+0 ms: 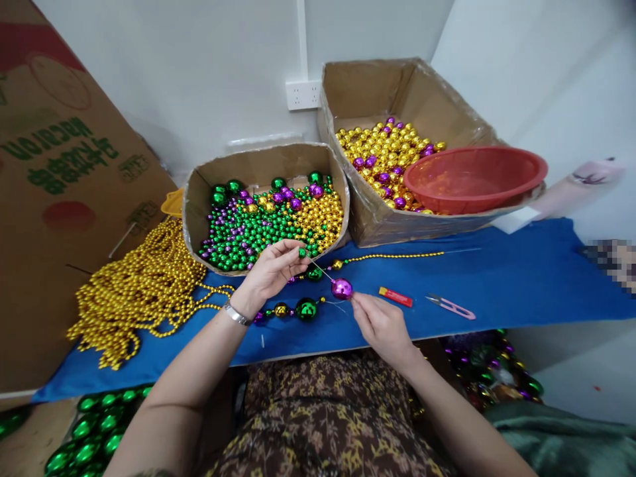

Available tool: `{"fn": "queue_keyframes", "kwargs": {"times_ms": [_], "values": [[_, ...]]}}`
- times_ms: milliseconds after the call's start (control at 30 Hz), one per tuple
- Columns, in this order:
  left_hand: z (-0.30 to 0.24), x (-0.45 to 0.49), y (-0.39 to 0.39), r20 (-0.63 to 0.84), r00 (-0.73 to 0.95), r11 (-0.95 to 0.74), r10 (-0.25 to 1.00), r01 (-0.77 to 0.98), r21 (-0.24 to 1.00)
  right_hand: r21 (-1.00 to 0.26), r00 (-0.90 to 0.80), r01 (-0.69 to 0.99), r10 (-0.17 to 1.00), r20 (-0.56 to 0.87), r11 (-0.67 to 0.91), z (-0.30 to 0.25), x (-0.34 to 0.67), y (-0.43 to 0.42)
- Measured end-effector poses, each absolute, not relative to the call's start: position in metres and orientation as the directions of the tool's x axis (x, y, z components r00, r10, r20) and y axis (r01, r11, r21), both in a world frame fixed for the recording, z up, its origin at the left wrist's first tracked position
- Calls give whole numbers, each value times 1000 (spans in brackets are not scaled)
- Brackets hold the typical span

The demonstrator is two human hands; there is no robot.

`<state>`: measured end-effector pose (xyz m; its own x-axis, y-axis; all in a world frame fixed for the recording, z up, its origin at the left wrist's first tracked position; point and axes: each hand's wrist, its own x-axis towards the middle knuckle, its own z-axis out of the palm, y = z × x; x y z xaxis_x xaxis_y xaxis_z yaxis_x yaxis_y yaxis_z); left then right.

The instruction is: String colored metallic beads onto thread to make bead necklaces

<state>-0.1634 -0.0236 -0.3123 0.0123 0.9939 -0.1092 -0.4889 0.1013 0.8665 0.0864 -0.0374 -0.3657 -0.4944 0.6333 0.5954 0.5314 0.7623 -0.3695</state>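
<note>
My left hand [275, 268] pinches a small green bead [302, 252] by the front rim of the low box of beads. From it a thin straight needle or thread [320, 268] slants down to a shiny purple ball [342, 289]. Fingers of my right hand [380, 324] are closed on the right side of that ball. Below my left hand a strung bead garland [281, 310] lies on the blue cloth, with a large green ball [307, 309] near its end. A loose thread end [340, 306] shows beside it.
The low box [265, 159] holds mixed small beads; a taller box [368, 228] holds gold and purple balls under a red basin [477, 199]. Gold bead strands [144, 291] pile at left. A red-and-yellow lighter [396, 296] and pink thread snips [452, 307] lie right on the blue cloth [521, 278].
</note>
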Motion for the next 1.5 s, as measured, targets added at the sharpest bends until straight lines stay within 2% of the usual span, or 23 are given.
{"fn": "queue_keyframes", "kwargs": {"times_ms": [233, 500, 600, 700, 800, 867, 933, 1033, 1100, 1167, 1367, 1500], "values": [[-309, -159, -27, -129, -12, 110, 992, -453, 885, -385, -494, 531, 645, 583, 755, -365, 86, -39], [-313, -156, -28, -62, -107, 15, 992, -394, 919, -367, -505, 542, 642, 577, 756, -365, 88, -39], [-312, -150, -31, 21, -162, -68, 987, -291, 954, -358, -501, 550, 641, 582, 755, -367, 85, -39], [-308, -148, -29, 113, -127, -132, 985, -152, 979, -346, -491, 551, 631, 601, 759, -367, 83, -38], [-300, -161, -17, 225, -136, -216, 965, 77, 973, -372, -458, 564, 654, 601, 737, -365, 84, -35], [-296, -176, -4, 315, -171, -237, 933, 363, 901, -398, -440, 575, 681, 586, 715, -363, 87, -34], [-295, -191, 10, 348, -109, -197, 931, 653, 731, -408, -439, 578, 691, 575, 707, -363, 90, -33], [-302, -205, 27, 251, 54, -166, 966, 876, 452, -408, -446, 573, 688, 572, 711, -365, 92, -33], [-309, -207, 36, 156, 110, -158, 982, 926, 342, -406, -449, 571, 685, 574, 714, -366, 92, -33], [-314, -207, 41, 85, 116, -136, 990, 946, 294, -401, -450, 569, 681, 578, 717, -366, 92, -34], [-313, -206, 48, -47, 239, -205, 970, 904, 375, -396, -448, 575, 681, 579, 716, -367, 93, -34], [-312, -203, 45, -126, 269, -220, 955, 926, 307, -393, -463, 570, 678, 571, 721, -368, 92, -34]]}}
